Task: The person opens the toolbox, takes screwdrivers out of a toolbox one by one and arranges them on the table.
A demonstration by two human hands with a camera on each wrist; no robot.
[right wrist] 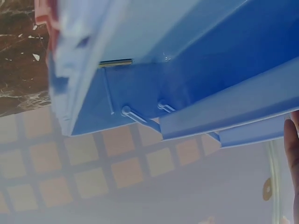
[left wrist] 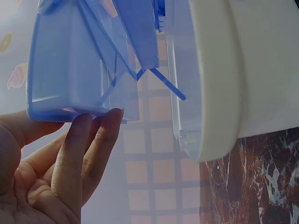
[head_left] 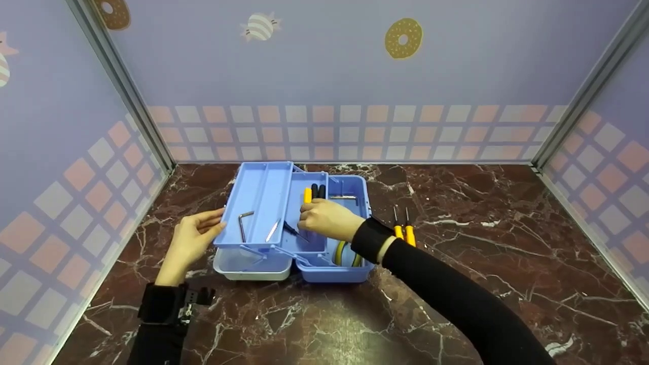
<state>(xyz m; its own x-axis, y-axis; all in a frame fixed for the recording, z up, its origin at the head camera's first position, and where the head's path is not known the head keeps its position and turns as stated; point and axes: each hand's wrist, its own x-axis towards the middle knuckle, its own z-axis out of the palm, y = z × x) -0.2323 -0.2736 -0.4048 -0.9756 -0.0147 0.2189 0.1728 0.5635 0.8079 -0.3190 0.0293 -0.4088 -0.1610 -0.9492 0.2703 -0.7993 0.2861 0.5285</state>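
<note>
So the box (head_left: 334, 275) sits left of centre on the worktop (head_left: 481, 304), back side near the far edge, trays fanned out toward the left edge. It looks like thin hard plastic, so I'd guess light, stiff, a bit slick, and not super fragile except at the skinny link arms (left wrist: 169, 84). I'd take the upper tray (head_left: 256, 187) by its outer rim and steer clear of those arms. That's about where the left hand (head_left: 190, 238) is: fingers fairly straight, touching the rim, no tight grip that I can see. The right hand (head_left: 328, 219) is over the lower tray (head_left: 318, 246) with its fingers bent, but the tips are hidden, so can't tell if they're clamped on anything. Drivers should be easy: chunky handles, stiff shafts, grab the handle. The thin metal bits are probably fiddlier, so pinch them mid-length. Count: one box, two trays, one see-through lid (head_left: 253, 268); upper tray has one L-key (head_left: 241, 227) and one silver sliver (head_left: 272, 231); lower tray shows one yellow handle (head_left: 308, 195), two black handles (head_left: 322, 191) and one dark driver (head_left: 290, 229); the base has one metal rod (head_left: 344, 197) and two yellow-green curves (head_left: 339, 252), maybe one item; plus two yellow drivers (head_left: 410, 236) on the worktop, just right of the box. Can't count every link arm.
</note>
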